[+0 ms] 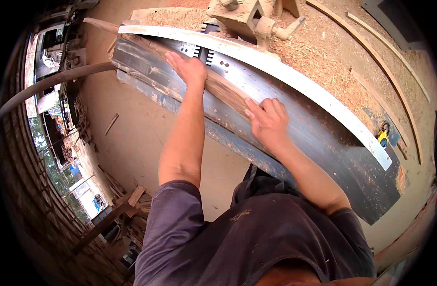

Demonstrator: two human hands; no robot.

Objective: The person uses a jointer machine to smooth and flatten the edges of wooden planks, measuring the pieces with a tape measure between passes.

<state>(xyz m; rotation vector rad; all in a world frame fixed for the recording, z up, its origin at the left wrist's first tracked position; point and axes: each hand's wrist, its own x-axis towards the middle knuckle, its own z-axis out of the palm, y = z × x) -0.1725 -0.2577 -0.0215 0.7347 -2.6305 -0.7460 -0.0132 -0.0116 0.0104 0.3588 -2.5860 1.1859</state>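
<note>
A long, narrow wooden board (226, 90) lies along the metal table of a jointer (318, 143), beside its tall fence with a white top edge (261, 57). My left hand (187, 70) rests on the board close to the slotted cutter gap (204, 53), its fingers stretched out together and pointing away to the left. At the board's near right end is my right hand (269, 120), fingers curled and thumb against the wood. The board's far end sticks out past the left end of the table. Its underside is hidden.
Wood shavings (318, 62) cover the floor behind the fence, around a dusty machine part (242, 21). Thin wood strips (371, 40) lie at the far right. A yellow tape measure (383, 136) sits by the fence's right end. A curved pole (61, 78) reaches the table's left end.
</note>
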